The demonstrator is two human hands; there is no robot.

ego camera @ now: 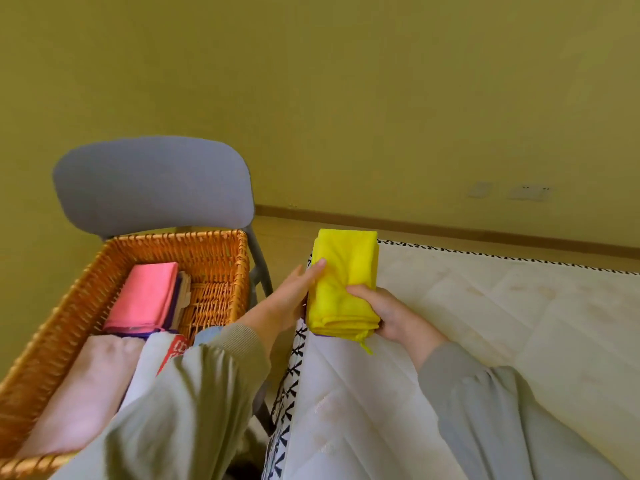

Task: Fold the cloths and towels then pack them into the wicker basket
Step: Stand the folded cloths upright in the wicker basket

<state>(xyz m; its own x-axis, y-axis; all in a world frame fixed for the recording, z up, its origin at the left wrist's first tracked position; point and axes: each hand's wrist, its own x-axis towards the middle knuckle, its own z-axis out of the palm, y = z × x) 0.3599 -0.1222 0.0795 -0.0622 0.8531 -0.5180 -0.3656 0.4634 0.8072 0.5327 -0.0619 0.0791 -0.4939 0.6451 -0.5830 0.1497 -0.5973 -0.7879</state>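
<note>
A folded yellow cloth is at the left edge of the white mattress. My left hand lies against its left side with straight fingers on top. My right hand grips its near right corner, thumb on top. To the left, the wicker basket sits on a chair and holds a folded pink cloth, a pale pink towel, a white cloth with red print and other folded pieces under them.
A grey chair carries the basket, its backrest toward the yellow-green wall. The mattress edge has a black-and-white patterned trim. Wall sockets sit low on the wall at right. Bare mattress stretches to the right.
</note>
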